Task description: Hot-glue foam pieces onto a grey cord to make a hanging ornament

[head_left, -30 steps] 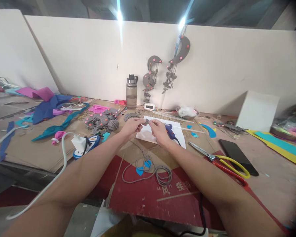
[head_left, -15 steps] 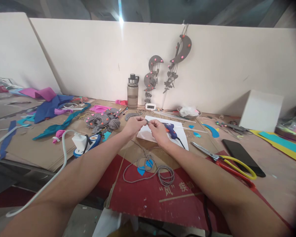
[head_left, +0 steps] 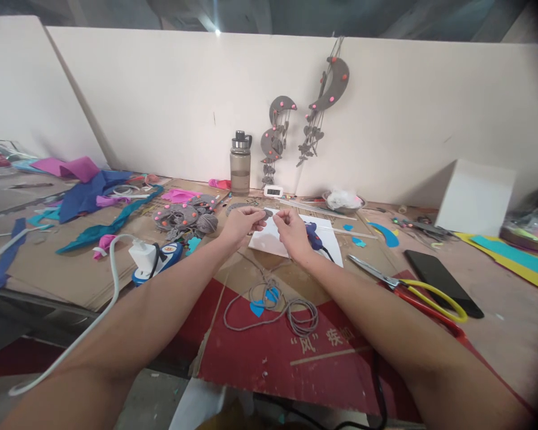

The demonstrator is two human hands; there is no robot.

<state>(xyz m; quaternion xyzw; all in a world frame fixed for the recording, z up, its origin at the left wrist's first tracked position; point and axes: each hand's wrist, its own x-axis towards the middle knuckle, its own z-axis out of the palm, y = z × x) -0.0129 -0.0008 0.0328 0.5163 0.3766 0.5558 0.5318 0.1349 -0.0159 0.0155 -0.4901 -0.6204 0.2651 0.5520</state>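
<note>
— Fingers first: what are they doing?

— Both hands meet at the middle of the frame. The left hand [head_left: 241, 222] pinches a small grey felt piece [head_left: 268, 213] between thumb and forefinger, and the right hand [head_left: 291, 230] has its fingertips drawn together on a thin grey cord just beside that piece. Whether the cord is already touching the felt is too small to tell.

— Where does the cord go?

— It drops from the hands to a loose grey cord coil [head_left: 273, 307] in the lower middle, lying on red cardboard [head_left: 332, 364] with two blue felt scraps inside its loops.

— What sits under the hands?

— A white sheet of paper [head_left: 332, 242], and on it a blue glue gun [head_left: 314, 236] just right of the right hand.

— And further out?

— Scissors with yellow and red handles [head_left: 412, 289] lie to the right, a black phone [head_left: 442, 276] just beyond them. Left of the hands is a heap of grey felt pieces with pink dots [head_left: 186, 218], and a white plug on a power strip [head_left: 155, 260]. A water bottle [head_left: 240, 163] stands against the white wall, with grey crescent mobiles [head_left: 305, 119] hanging to its right.
</note>
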